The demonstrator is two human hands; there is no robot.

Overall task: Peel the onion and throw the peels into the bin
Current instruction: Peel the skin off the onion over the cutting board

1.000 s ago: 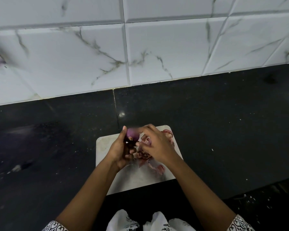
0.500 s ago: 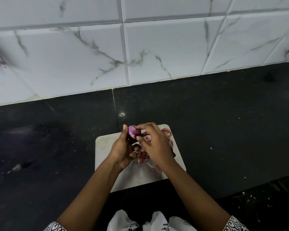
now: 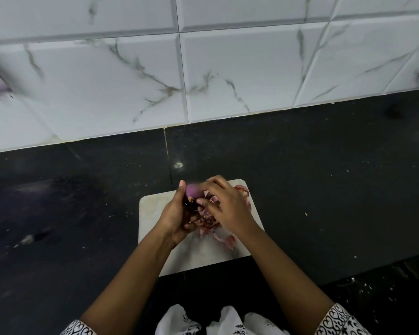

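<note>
Onion [image 3: 193,191], purple, mostly bare, held clear above the board [image 3: 153,213] so loosened skin drops onto it. Left hand [image 3: 179,215] closed round its lower part w/ thumb up the side, steadying; onion sits at the top of that grip. Right hand [image 3: 228,206] fingertips pinch at its root end, prob. lifting skin. Peels [image 3: 228,240] lie on board, on dark worktop [image 3: 324,189]; bin not visible

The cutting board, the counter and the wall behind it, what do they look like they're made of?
Cutting board: pale, matte, with rounded corners and faint grey marbling; plastic or stone, hard to tell. Counter: dark speckled slab with a seam and a small glint, probably polished granite. Wall: glossy white tiles with grey veins and bevelled edges, likely marble-look ceramic.
</note>
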